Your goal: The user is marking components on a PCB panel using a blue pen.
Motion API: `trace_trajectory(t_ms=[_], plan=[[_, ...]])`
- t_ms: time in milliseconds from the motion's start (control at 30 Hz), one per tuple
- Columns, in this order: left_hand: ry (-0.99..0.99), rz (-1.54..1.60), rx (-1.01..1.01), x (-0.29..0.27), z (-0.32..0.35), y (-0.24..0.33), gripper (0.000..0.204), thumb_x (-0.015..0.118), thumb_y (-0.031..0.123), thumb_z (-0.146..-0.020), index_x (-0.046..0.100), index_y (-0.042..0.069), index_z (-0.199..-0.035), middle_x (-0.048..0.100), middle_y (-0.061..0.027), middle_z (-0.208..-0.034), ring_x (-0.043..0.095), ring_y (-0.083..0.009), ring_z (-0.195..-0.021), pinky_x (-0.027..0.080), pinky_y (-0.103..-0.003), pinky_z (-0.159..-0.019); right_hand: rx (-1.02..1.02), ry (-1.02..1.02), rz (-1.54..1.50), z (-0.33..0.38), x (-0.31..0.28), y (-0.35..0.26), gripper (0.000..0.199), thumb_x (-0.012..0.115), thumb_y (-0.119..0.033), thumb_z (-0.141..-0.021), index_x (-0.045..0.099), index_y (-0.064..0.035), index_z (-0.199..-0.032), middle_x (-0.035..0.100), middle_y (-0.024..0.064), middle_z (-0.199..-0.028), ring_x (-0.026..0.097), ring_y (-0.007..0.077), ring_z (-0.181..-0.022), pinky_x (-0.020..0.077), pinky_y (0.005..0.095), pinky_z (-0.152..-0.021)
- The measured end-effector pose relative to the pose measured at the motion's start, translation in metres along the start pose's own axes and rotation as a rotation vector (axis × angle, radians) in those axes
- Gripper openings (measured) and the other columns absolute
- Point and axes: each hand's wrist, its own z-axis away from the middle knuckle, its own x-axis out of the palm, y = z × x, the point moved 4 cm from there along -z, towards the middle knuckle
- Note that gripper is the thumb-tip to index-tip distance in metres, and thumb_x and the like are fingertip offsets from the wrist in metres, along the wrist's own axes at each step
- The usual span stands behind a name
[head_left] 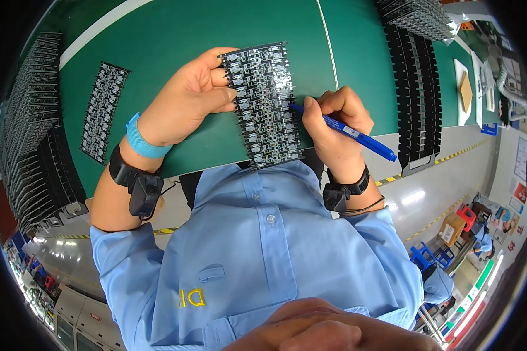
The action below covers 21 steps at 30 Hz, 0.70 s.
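Note:
My left hand [202,90] grips a black circuit board panel [262,105] by its left edge, thumb on top and fingers behind. The panel is tilted up over the table's near edge, and rows of small components cover its face. In my right hand [339,120] is a blue marker pen [360,137], pinched between thumb and fingers. Its tip is at the panel's right edge; whether it touches cannot be made out. A second circuit board panel [103,111] lies flat on the green table [187,26], left of my left hand.
A black slotted rack [41,128] packed with panels stands at the far left. On the right is another black slotted rack [418,93], with stacked panels [416,20] at its far end. A tan block [465,90] lies beyond it. Other people work at the lower right.

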Motion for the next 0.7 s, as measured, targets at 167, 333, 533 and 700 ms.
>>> trace_trajectory(t_ms=[167,333,533,700], plan=[[0.003,-0.006,0.003,-0.001,-0.001,-0.001,0.053,0.047,-0.003,-0.094,0.039,0.007,-0.145,0.065,-0.0023,-0.118,0.060,-0.0052,-0.099,0.051,-0.023,-0.088,0.022,0.052,-0.067,0.000,-0.003,0.001,0.031,0.068,0.008,-0.084,0.044,-0.0055,-0.072,0.051,-0.0005,-0.060,0.042,0.0039,-0.054,0.0341,0.0214,-0.052],[0.010,0.023,0.002,0.000,-0.001,0.000,0.054,0.048,-0.003,-0.094,0.038,0.007,-0.146,0.065,-0.0022,-0.117,0.060,-0.0048,-0.098,0.051,-0.022,-0.086,0.040,0.067,-0.073,-0.006,-0.006,0.000,0.030,0.068,0.008,-0.084,0.044,-0.0053,-0.072,0.051,-0.0002,-0.060,0.042,0.0039,-0.054,0.0339,0.0216,-0.052],[-0.001,0.029,-0.003,-0.002,0.000,-0.003,0.055,0.047,-0.004,-0.093,0.037,0.007,-0.146,0.065,-0.0034,-0.118,0.061,-0.0058,-0.098,0.050,-0.023,-0.086,-0.042,0.017,0.042,-0.013,0.000,-0.006,0.030,0.068,0.008,-0.084,0.043,-0.0052,-0.072,0.052,0.0004,-0.059,0.042,0.0041,-0.054,0.0339,0.0220,-0.051],[-0.021,0.030,0.004,0.004,0.001,0.006,0.056,0.045,-0.006,-0.093,0.035,0.006,-0.147,0.065,-0.0069,-0.122,0.062,-0.0088,-0.100,0.051,-0.026,-0.088,-0.042,0.016,-0.006,-0.012,0.002,-0.006,0.030,0.067,0.008,-0.084,0.043,-0.0053,-0.072,0.052,0.0006,-0.059,0.042,0.0045,-0.053,0.0343,0.0225,-0.050]])
